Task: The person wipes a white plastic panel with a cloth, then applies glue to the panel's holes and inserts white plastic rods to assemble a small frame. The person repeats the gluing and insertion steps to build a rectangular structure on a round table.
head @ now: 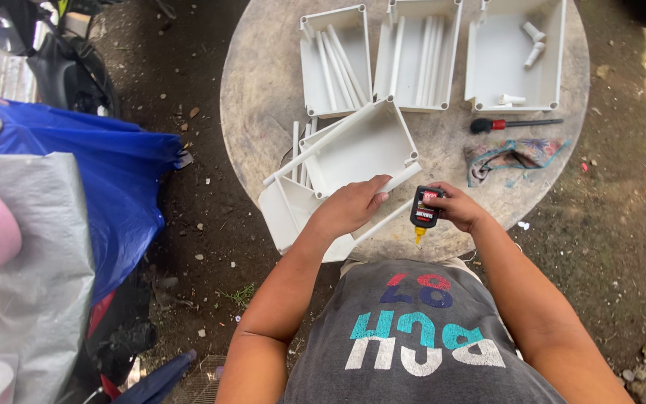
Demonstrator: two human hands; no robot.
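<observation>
While the left hand [349,206] presses the white box [353,150] flat on the desk [263,82], the right hand [454,207], gripping the glue bottle [424,209] nozzle-down, should squeeze gently along the near strip [383,221].

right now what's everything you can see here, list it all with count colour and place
round table: one, grey stone-like, centre top
open boxes: five, white; three in a row at the far side, two near the table's front edge
thin strips: several, white, in the two far-left boxes and beside the front ones
short tube pieces: about three, white, in the far-right box
brush: one, black with red band, right of centre
cloth: one, patterned, below the brush
tarp: one, blue, left on the ground
sheet: one, grey, lower left
left hand: on a front box's edge
right hand: holding a glue bottle, black, yellow tip pointing down
</observation>
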